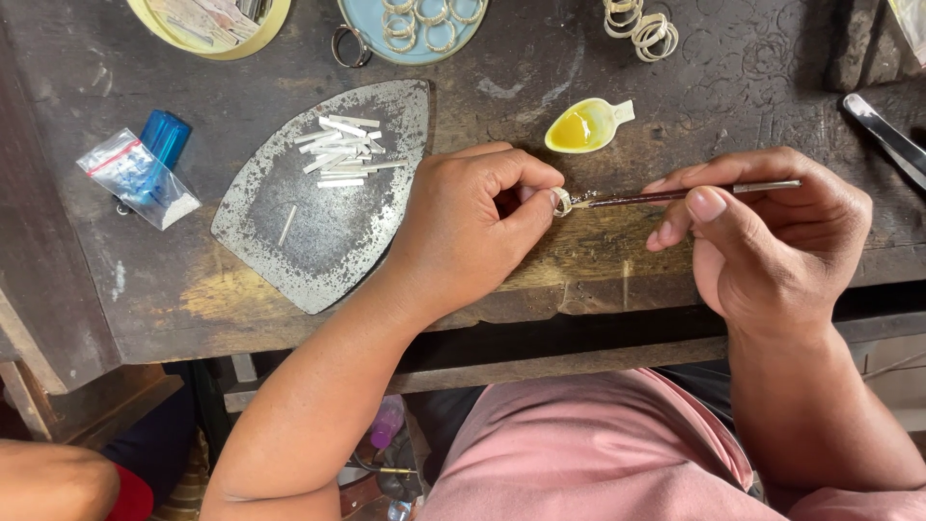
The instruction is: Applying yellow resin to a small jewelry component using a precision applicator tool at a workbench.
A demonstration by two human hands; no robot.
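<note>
My left hand rests on the dark wooden bench and pinches a small silver ring between thumb and forefinger. My right hand holds a thin dark brush like a pen, its tip touching the ring. Just beyond the ring sits a small yellow spoon-shaped dish with yellow liquid in it.
A worn metal plate at left carries several short silver strips. A blue lighter and small plastic bag lie far left. At the back edge stand a blue dish of rings, a yellow tray, loose rings; tweezers at right.
</note>
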